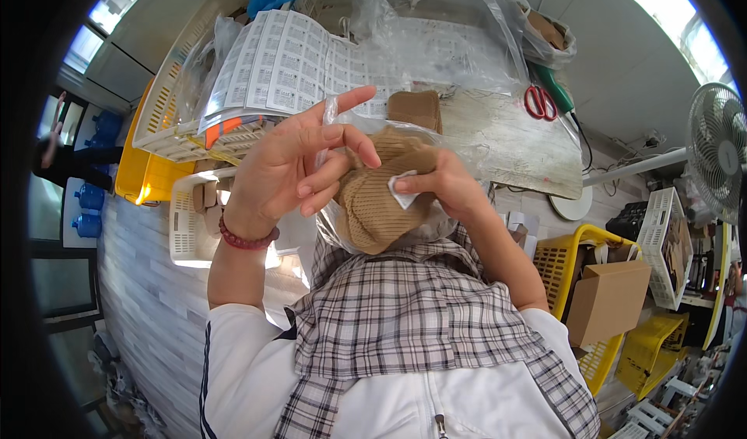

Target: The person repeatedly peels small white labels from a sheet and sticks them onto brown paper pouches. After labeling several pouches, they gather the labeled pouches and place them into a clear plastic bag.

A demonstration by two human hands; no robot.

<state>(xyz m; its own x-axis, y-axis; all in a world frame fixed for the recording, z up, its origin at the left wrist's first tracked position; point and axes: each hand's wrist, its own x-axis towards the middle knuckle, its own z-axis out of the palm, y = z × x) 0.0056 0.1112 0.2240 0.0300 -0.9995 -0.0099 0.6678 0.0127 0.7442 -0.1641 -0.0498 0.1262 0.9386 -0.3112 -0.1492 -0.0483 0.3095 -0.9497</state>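
In front of my chest, a bundle of tan ribbed knitwear (381, 206) sits in a clear plastic bag (354, 241); I cannot tell what garment it is. My right hand (455, 186) is closed on the knitwear's right side, its thumb pressing a small white label (403, 190) against it. To the left, my left hand (299, 155) has its fingers apart, the index stretched out and the others loosely bent. Clear film of the bag rises by its fingers, with no plain grip on it. Another folded tan knit piece (415, 111) lies just beyond on the table.
Printed label sheets (284, 62) cover a white basket (159, 116) at far left. Red-handled scissors (540, 103) and a green-handled tool (551, 85) lie on the worktable (517, 147). A yellow crate (556, 268) with a cardboard box (607, 303) stands right, below a fan (717, 151).
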